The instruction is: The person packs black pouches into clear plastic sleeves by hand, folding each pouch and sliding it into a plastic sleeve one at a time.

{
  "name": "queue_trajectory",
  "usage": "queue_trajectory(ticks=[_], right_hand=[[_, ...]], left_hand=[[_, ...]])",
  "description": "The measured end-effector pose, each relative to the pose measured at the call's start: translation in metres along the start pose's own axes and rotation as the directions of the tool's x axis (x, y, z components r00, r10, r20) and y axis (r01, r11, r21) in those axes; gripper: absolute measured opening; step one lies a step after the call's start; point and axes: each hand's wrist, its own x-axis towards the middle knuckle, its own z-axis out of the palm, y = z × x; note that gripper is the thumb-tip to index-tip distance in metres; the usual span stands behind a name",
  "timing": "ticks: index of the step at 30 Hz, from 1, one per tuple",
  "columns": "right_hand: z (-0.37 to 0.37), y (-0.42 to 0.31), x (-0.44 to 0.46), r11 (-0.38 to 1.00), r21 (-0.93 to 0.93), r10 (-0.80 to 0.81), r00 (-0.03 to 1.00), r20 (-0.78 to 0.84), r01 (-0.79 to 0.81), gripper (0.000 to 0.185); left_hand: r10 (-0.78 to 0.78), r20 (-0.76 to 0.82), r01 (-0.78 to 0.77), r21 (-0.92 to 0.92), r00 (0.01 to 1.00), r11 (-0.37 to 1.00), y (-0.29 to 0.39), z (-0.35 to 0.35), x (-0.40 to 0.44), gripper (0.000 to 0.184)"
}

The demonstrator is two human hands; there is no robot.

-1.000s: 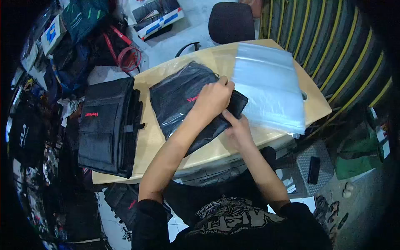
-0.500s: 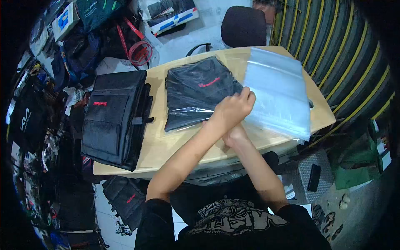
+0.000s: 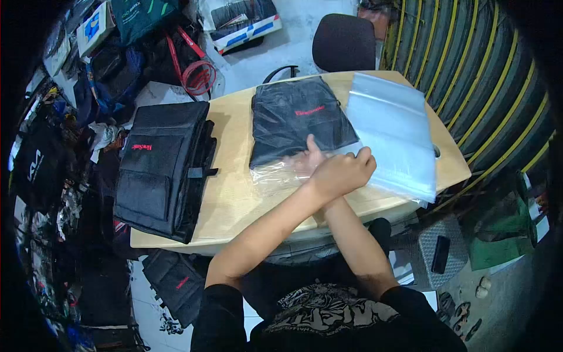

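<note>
A black bag with red lettering (image 3: 296, 111) lies on the table inside a clear plastic bag (image 3: 272, 179), whose loose open end faces me. My forearms cross over the near edge. My left hand (image 3: 346, 172) reaches to the right, its fingers closed on the plastic near the lower right corner. Beneath it, my right hand (image 3: 306, 161) points left at the mouth of the plastic bag, thumb raised and fingers stretched out, partly seen through the film. A stack of clear plastic bags (image 3: 393, 141) lies right beside the wrapped bag.
Several black bags (image 3: 149, 170) are stacked at the table's left end, with another black bag (image 3: 176, 284) on the floor below. A dark chair (image 3: 344, 42) stands behind the table (image 3: 229, 205). A phone (image 3: 441, 255) rests on a grey woven box at right.
The wrapped bag has shifted right and turned slightly. My left hand has moved right and down with the plastic; my right hand has come into view at the bag's mouth, fingers spread.
</note>
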Motion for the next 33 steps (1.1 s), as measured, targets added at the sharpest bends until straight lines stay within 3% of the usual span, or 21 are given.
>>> queue_trajectory(ticks=[2, 5, 6, 9, 11, 17, 18, 23, 24, 25, 27, 30, 32, 33], right_hand=[[0.004, 0.009, -0.005, 0.991, -0.067, -0.118, 0.993, -0.006, 0.117, 0.054], [-0.013, 0.009, 0.0, 0.959, 0.097, -0.282, 0.917, 0.283, 0.265, 0.052], [-0.014, 0.008, 0.0, 0.962, 0.094, -0.274, 0.92, 0.282, 0.257, 0.052], [-0.014, 0.012, -0.003, 0.972, 0.036, -0.236, 0.955, 0.181, 0.233, 0.05], [-0.01, 0.014, -0.009, 0.978, -0.004, -0.206, 0.972, 0.115, 0.207, 0.05], [-0.036, -0.012, -0.042, 0.995, 0.034, -0.103, 0.977, 0.188, 0.099, 0.053], [-0.042, -0.019, -0.049, 0.994, 0.026, -0.109, 0.975, 0.192, 0.106, 0.054], [-0.062, -0.031, -0.056, 0.954, -0.01, -0.295, 0.946, 0.135, 0.299, 0.06], [-0.068, -0.031, -0.053, 0.941, -0.065, -0.324, 0.94, 0.104, 0.331, 0.069], [-0.077, -0.035, -0.053, 0.854, -0.266, -0.435, 0.894, 0.106, 0.447, 0.07], [-0.096, -0.048, -0.054, 0.53, -0.609, -0.624, 0.758, 0.191, 0.59, 0.072], [-0.092, -0.066, -0.093, -0.131, -0.904, -0.72, 0.587, 0.369, 0.407, 0.072], [-0.099, -0.074, -0.087, -0.501, -0.786, -0.807, 0.133, 0.575, 0.362, 0.054], [-0.095, -0.081, -0.083, -0.642, -0.702, -0.758, -0.112, 0.643, 0.309, 0.049]], left_hand=[[0.02, 0.068, -0.019, -0.014, 0.997, 1.0, 0.002, 0.0, 0.002, 0.021], [-0.068, -0.034, 0.069, 0.045, 0.997, 0.997, 0.0, -0.002, -0.001, 0.021], [-0.162, -0.06, 0.167, 0.082, 0.985, 0.983, 0.0, -0.006, -0.004, 0.031], [-0.212, 0.001, 0.208, 0.202, 0.977, 0.957, 0.0, -0.007, -0.014, 0.037], [-0.182, 0.008, 0.179, 0.148, 0.983, 0.973, 0.003, -0.003, -0.021, 0.039], [-0.186, 0.063, 0.186, 0.004, 0.981, 0.983, -0.014, -0.033, -0.028, 0.03], [-0.171, -0.01, 0.171, 0.001, 0.985, 0.985, -0.016, -0.031, -0.032, 0.023], [-0.178, 0.046, 0.18, -0.054, 0.983, 0.982, -0.012, -0.025, -0.043, 0.02], [-0.162, 0.068, 0.166, -0.062, 0.984, 0.984, -0.011, -0.024, -0.043, 0.022], [-0.147, 0.092, 0.153, -0.067, 0.985, 0.986, -0.01, -0.024, -0.043, 0.023], [-0.182, 0.05, 0.183, -0.017, 0.982, 0.983, -0.008, -0.026, -0.044, 0.029], [-0.185, 0.009, 0.185, 0.015, 0.983, 0.983, -0.001, -0.027, -0.05, 0.029], [-0.215, 0.012, 0.215, -0.013, 0.976, 0.976, 0.0, -0.013, -0.057, 0.027], [-0.233, 0.016, 0.233, -0.029, 0.972, 0.972, 0.001, -0.012, -0.057, 0.026]])
